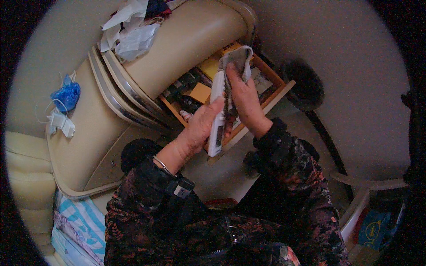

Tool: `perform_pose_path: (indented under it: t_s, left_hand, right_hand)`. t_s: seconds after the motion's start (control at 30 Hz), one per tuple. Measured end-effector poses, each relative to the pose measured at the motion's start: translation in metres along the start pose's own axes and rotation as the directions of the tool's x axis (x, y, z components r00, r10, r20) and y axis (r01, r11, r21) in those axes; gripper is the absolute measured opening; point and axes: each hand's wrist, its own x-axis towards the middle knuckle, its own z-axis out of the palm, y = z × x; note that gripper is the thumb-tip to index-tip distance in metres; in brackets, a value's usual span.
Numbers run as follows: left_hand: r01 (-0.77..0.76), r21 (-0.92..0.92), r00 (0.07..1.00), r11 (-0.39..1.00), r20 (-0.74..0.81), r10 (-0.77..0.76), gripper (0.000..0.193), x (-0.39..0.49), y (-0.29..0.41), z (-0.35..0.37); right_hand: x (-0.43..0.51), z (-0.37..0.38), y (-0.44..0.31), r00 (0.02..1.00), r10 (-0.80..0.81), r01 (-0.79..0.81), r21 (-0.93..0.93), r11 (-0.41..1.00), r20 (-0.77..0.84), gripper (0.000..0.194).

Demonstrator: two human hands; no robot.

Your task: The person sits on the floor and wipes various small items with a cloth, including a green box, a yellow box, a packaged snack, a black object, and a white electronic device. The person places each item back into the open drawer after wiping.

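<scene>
Both hands are over an open wooden drawer (pixel 281 89) of a cream cabinet. My left hand (pixel 201 124), with a bracelet at its wrist, grips a narrow white object (pixel 218 134) with a dark panel near its lower end; its exact kind cannot be told. In my right hand (pixel 243 96) is a grey-white cloth (pixel 248 55), pinched under the thumb and touching the upper part of the white object. The drawer holds a yellow-orange box (pixel 200 92), a yellow packet (pixel 210 68) and dark items, partly hidden by the hands.
On the cabinet top (pixel 186 36) lie crumpled white papers (pixel 136 40). A blue plastic bag (pixel 66 94) and white adapters with a cable (pixel 61 123) rest further left. A dark round object (pixel 303 84) stands right of the drawer. A blue-and-white bag (pixel 78 226) is at lower left.
</scene>
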Motion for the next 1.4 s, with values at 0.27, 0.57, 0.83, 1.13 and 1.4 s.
perform_pose_path:
  t_s: [0.27, 0.57, 0.83, 1.13, 1.4]
  left_hand:
    - [-0.338, 0.157, 0.860, 0.928, -0.349, 0.372, 0.048, 0.003, 0.010, -0.011]
    - [-0.422, 0.022, 0.849, 0.906, -0.342, 0.403, 0.052, 0.000, 0.031, -0.022]
    - [-0.471, 0.032, 0.827, 0.882, -0.331, 0.454, 0.031, -0.002, 0.041, -0.033]
    - [-0.281, 0.061, 0.935, 0.958, -0.208, 0.288, 0.022, -0.001, 0.029, -0.043]
    - [0.058, 0.127, 0.998, 0.990, -0.042, -0.053, 0.029, 0.008, 0.009, -0.045]
  right_hand:
    - [-0.037, 0.024, 0.022, 0.954, -0.081, 0.168, -0.291, 0.942, 0.289, 0.033]
    - [-0.054, 0.019, 0.001, 0.824, 0.341, -0.473, 0.218, 0.854, 0.452, 0.042]
    - [-0.010, -0.020, -0.006, 0.897, 0.238, -0.066, -0.420, 0.905, 0.372, 0.042]
    - [0.017, -0.070, -0.028, 0.970, 0.012, 0.090, -0.404, 0.910, 0.242, 0.038]
    - [0.032, -0.085, -0.027, 0.996, -0.074, 0.089, -0.609, 0.788, 0.051, 0.035]
